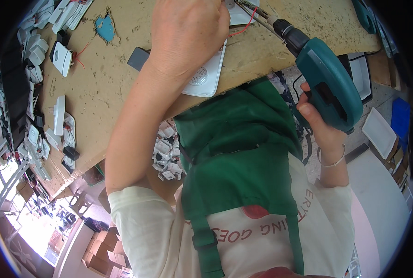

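My right hand (318,121) is wrapped round the grip of a teal electric drill (330,81). Its dark chuck (292,36) and long bit point up and left, toward the work at the frame's top edge. My left hand (190,30) is closed over a white plastic housing (205,82) with a round grille of small holes, lying at the table edge. What its fingers grip is hidden behind the hand. From beside the knuckles runs a thin red wire (243,30). A small dark grey block (138,58) lies beside my left wrist.
The worn wooden table (90,116) bears several white plastic units (62,59) with red wires along its left side. Below the table edge, many small white parts (168,155) lie in a pile. White trays (379,132) and a blue bin (401,120) stand at the right.
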`<state>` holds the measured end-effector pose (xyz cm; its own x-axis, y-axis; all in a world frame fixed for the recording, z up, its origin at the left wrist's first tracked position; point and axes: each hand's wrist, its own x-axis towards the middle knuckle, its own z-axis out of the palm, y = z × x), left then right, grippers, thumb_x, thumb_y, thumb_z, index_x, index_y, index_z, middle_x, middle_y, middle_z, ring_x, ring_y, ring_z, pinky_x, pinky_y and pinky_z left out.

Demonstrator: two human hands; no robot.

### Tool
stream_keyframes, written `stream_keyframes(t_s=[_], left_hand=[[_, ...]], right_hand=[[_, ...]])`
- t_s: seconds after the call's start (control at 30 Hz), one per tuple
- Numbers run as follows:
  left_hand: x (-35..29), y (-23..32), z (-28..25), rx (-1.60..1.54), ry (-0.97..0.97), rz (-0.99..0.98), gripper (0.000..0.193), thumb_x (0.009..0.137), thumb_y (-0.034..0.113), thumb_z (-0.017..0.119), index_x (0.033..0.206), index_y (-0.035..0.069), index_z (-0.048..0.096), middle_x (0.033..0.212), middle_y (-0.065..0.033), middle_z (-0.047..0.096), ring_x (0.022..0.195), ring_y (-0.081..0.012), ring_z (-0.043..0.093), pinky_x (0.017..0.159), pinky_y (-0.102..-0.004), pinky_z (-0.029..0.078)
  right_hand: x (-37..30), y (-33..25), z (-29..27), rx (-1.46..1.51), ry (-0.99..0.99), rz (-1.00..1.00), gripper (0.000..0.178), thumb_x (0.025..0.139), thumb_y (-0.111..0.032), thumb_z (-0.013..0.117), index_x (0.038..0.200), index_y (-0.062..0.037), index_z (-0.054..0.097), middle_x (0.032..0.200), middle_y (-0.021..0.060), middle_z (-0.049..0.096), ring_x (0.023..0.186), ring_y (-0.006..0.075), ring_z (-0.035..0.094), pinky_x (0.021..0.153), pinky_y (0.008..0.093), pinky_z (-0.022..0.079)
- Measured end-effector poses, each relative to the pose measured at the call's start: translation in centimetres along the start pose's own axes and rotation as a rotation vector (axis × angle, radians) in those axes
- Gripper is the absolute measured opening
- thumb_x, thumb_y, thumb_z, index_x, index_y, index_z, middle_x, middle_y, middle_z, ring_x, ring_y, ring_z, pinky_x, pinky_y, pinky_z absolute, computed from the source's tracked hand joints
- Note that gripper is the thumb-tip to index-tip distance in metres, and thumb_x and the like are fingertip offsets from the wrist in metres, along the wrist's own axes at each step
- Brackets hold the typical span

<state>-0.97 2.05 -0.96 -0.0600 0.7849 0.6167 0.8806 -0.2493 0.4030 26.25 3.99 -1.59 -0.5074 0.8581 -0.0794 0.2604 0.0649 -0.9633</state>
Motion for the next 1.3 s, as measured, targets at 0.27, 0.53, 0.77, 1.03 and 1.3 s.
stream_keyframes(t_s=[0.27, 0.53, 0.77, 1.03, 1.3], left_hand=[[-0.05, 0.12, 0.08, -0.006, 0.011, -0.019, 0.005, 0.071, -0.007, 0.063, 0.074, -0.005, 0.061, 0.092, -0.0183, 0.059, 0.077, -0.0352, 0.06, 0.067, -0.0396, 0.049], [-0.03, 0.17, 0.06, 0.019, 0.012, -0.013, 0.004, 0.071, -0.007, 0.063, 0.074, -0.005, 0.061, 0.092, -0.0184, 0.059, 0.078, -0.0356, 0.06, 0.068, -0.0398, 0.049], [-0.02, 0.28, 0.11, 0.002, 0.015, -0.036, 0.004, 0.071, -0.007, 0.063, 0.074, -0.006, 0.061, 0.091, -0.0185, 0.059, 0.077, -0.0358, 0.059, 0.068, -0.0399, 0.049], [0.03, 0.22, 0.17, 0.026, 0.027, -0.009, 0.004, 0.07, -0.007, 0.064, 0.074, -0.006, 0.062, 0.089, -0.0187, 0.059, 0.076, -0.0362, 0.059, 0.067, -0.0408, 0.049], [0.08, 0.14, 0.13, 0.034, 0.02, 0.008, 0.005, 0.07, -0.006, 0.063, 0.074, -0.005, 0.062, 0.089, -0.0191, 0.059, 0.077, -0.0367, 0.059, 0.067, -0.0418, 0.049]], right_hand=[[-0.05, -0.29, 0.05, -0.002, 0.01, -0.018, 0.033, 0.072, -0.011, 0.085, 0.1, -0.0013, 0.069, 0.084, 0.0048, 0.071, 0.076, 0.012, 0.066, 0.072, 0.0248, 0.053], [0.3, -0.23, -0.01, -0.016, -0.004, -0.051, 0.033, 0.072, -0.012, 0.085, 0.1, -0.0017, 0.069, 0.085, 0.005, 0.071, 0.076, 0.0119, 0.066, 0.071, 0.0244, 0.053], [0.36, -0.48, -0.06, -0.101, -0.003, -0.061, 0.031, 0.072, -0.013, 0.085, 0.096, -0.0014, 0.07, 0.082, 0.0042, 0.07, 0.073, 0.0116, 0.065, 0.069, 0.0245, 0.052], [0.53, -0.72, -0.46, -0.18, -0.017, -0.084, 0.029, 0.071, -0.018, 0.086, 0.092, -0.0031, 0.07, 0.079, 0.0034, 0.07, 0.07, 0.0118, 0.064, 0.067, 0.0241, 0.052], [0.3, -0.44, -0.81, -0.159, -0.011, -0.038, 0.03, 0.073, -0.018, 0.085, 0.095, -0.0049, 0.071, 0.081, 0.0032, 0.071, 0.072, 0.0136, 0.066, 0.069, 0.0259, 0.053]])
